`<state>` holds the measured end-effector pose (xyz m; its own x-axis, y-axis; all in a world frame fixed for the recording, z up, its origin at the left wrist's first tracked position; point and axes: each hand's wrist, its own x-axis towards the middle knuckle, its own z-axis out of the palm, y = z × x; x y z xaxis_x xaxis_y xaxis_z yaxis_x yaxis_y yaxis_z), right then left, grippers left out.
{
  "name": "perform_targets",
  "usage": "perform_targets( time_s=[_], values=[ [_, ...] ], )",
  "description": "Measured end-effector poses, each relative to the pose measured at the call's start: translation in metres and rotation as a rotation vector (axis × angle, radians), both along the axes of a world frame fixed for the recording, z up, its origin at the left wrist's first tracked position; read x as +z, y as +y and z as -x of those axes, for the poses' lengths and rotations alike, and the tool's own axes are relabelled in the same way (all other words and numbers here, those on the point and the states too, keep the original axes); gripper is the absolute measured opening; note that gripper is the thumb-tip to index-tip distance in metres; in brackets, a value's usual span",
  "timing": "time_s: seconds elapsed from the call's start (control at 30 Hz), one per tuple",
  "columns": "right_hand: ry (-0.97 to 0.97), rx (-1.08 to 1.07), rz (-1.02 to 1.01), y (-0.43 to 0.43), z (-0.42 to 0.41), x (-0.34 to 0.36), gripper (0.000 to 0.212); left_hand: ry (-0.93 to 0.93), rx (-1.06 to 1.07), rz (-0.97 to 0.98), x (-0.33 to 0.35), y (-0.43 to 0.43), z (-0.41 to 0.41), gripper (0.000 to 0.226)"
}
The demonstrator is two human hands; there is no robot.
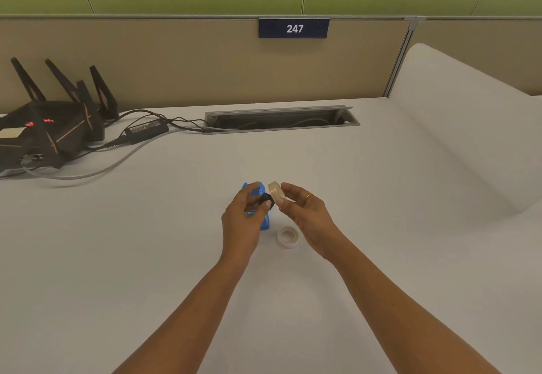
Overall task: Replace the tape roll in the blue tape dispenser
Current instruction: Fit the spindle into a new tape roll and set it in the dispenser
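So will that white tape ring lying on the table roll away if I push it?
Probably not: the white ring-shaped tape roll lies flat on the pale table, so it should slide. It looks thin and hollow, likely light. Tipped onto its edge, it could roll.

We're at an office workstation here: a beige partition panel (pixel 176 59) along the back carries a blue number plate (pixel 294 28) reading 247, a metal cable tray (pixel 281 111) is sunk into the pale table (pixel 381 197), a black router (pixel 52 127) with antennas and a power adapter (pixel 146 131) sit at left, and there's desk stationery, a blue tape dispenser (pixel 265 224)
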<state>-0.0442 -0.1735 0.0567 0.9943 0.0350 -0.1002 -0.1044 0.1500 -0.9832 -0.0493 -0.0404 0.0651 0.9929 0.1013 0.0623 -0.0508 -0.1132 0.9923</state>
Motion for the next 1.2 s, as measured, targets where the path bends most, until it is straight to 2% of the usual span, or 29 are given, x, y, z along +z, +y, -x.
perform_targets(
  time_s=[0.27,0.47,0.77,0.87,1.03,1.2],
  values=[
    [-0.07,0.056,0.04,0.002,0.002,0.005,0.046,-0.033,-0.017,-0.004,0.0,0.005,-0.003,0.033],
    [-0.098,0.09,0.129,0.004,0.005,0.013,0.049,0.006,-0.058,0.064,0.0,0.006,-0.003,0.037],
    [-0.154,0.094,0.277,0.008,0.008,0.023,0.048,0.005,-0.111,0.011,0.001,0.01,-0.006,0.043],
    [-0.177,0.092,0.318,0.009,0.007,0.024,0.049,0.064,-0.128,0.117,0.003,0.011,-0.007,0.043],
    [-0.218,0.086,0.37,0.011,0.005,0.023,0.05,0.191,-0.099,0.44,0.008,0.014,-0.009,0.024],
    [-0.235,0.061,0.384,0.017,0.006,0.023,0.048,0.136,-0.117,0.396,0.006,0.015,-0.01,0.024]
  ],
)
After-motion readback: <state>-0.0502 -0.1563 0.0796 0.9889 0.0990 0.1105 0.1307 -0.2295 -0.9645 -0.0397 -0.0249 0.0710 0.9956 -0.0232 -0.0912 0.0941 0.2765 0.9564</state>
